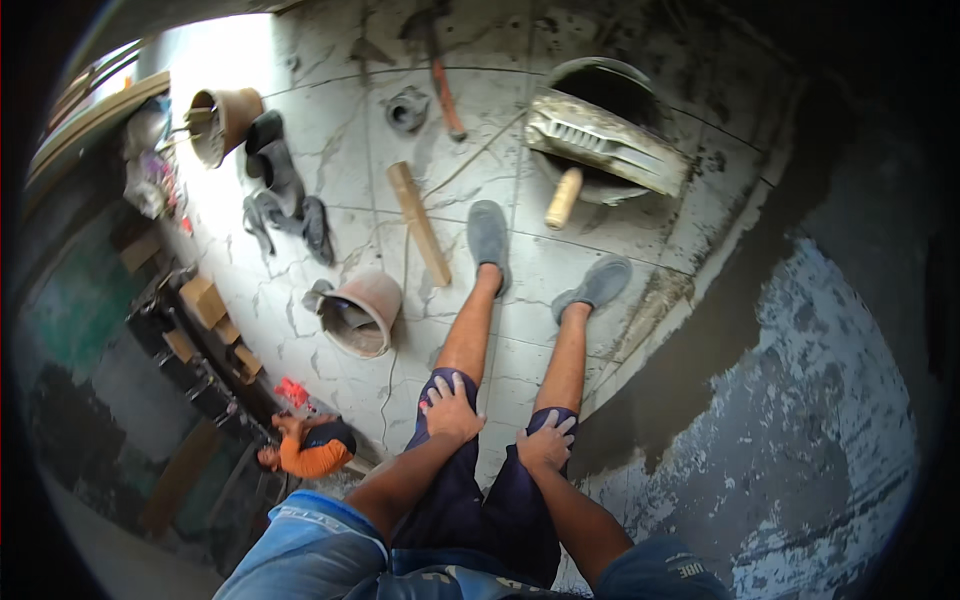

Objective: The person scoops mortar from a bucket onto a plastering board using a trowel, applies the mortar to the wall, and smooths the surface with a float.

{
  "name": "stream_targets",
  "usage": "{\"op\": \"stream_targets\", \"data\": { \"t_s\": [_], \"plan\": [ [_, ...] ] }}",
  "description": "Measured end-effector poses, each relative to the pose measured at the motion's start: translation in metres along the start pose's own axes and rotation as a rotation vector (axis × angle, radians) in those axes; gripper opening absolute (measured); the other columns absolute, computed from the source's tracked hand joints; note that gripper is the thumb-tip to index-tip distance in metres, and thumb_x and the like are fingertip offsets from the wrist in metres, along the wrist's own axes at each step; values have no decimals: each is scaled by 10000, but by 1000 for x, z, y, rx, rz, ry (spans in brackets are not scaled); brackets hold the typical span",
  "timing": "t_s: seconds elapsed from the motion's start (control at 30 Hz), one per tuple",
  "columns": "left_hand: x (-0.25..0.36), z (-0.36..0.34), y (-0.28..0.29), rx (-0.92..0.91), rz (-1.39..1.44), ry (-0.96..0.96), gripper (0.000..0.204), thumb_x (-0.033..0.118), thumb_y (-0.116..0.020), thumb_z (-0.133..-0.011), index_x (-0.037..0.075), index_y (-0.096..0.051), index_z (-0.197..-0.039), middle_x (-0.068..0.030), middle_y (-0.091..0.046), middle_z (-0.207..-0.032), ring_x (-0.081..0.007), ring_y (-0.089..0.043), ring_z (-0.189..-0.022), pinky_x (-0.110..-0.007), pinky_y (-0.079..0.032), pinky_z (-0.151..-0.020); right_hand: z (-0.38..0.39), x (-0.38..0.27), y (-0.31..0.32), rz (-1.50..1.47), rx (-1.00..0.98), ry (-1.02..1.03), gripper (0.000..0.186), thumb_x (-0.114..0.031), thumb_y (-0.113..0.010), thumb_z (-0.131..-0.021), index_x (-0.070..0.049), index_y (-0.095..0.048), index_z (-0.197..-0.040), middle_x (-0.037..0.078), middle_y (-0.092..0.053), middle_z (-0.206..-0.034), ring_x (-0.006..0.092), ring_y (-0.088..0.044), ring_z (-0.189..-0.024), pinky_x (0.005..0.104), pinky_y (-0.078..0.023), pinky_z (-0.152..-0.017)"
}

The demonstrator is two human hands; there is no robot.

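Observation:
My left hand (453,408) lies on my left knee with its fingers spread, holding nothing. On the other knee rests my right hand (546,444), its fingers apart and empty too. Both hands touch the dark shorts (480,510). Beyond my feet, a round bucket (600,75) has a mortar-smeared flat board (605,142) with a slotted grip lying across its top. A pale wooden handle (564,198) sticks out in front of the board; what it belongs to is hidden. A wooden block (418,222) lies on the tiles to the left of my left shoe (488,240).
A tipped bucket (362,312) lies left of my legs, and another bucket (228,125) farther off near dark boots (272,165). A red-handled tool (446,95) lies ahead. A person in orange (315,448) is at left. Partly plastered wall (800,390) rises at right.

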State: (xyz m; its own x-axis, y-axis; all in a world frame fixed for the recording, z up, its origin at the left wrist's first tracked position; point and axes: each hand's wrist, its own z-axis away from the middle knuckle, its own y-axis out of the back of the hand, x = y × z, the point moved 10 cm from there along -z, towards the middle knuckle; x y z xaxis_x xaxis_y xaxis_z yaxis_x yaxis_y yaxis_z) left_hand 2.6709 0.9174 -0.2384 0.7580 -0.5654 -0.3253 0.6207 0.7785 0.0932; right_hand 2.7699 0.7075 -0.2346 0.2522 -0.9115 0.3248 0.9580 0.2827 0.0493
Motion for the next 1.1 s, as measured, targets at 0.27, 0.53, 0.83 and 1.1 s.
{"op": "stream_targets", "data": {
  "t_s": [0.27, 0.53, 0.83, 1.1],
  "plan": [
    [-2, 8, 9, 0, 82, -31, 951, 451, -697, -759, 100, -216, -1500, -247, -219, -1528, -427, -283, -1378, -589, -366, -1025, 7, 0, 20, 7, 68, 32, 774, -431, -680, -790, -121, -368, -1428, 242, -289, -1494, 403, -499, -1218, 475, -492, -937],
    [-16, 21, 19, 124, 270, -70, 815, 396, -705, -742, 92, -382, -1425, -224, -314, -1477, -423, -360, -1319, -601, -410, -981, 29, -4, 76, 7, 258, 226, 554, -385, -684, -813, -71, -586, -1258, 190, -583, -1254, 349, -561, -1162, 432, -455, -975],
    [-65, 61, 21, 236, 695, -324, 645, 400, -658, -825, 130, -458, -1375, -199, -424, -1403, -380, -453, -1267, -508, -435, -993, 72, -20, 135, 245, 390, 760, 619, -390, -633, -864, 0, -509, -1328, 246, -552, -1284, 387, -533, -1188, 428, -408, -1021],
    [-82, 153, -54, 159, 908, -430, 670, 496, -650, -822, 168, -482, -1381, -223, -500, -1341, -410, -487, -1241, -510, -427, -993, 114, 10, 154, 434, 106, 930, 735, -528, -523, -912, 31, -435, -1381, 274, -501, -1347, 394, -471, -1275, 407, -371, -1059]
  ]
}}
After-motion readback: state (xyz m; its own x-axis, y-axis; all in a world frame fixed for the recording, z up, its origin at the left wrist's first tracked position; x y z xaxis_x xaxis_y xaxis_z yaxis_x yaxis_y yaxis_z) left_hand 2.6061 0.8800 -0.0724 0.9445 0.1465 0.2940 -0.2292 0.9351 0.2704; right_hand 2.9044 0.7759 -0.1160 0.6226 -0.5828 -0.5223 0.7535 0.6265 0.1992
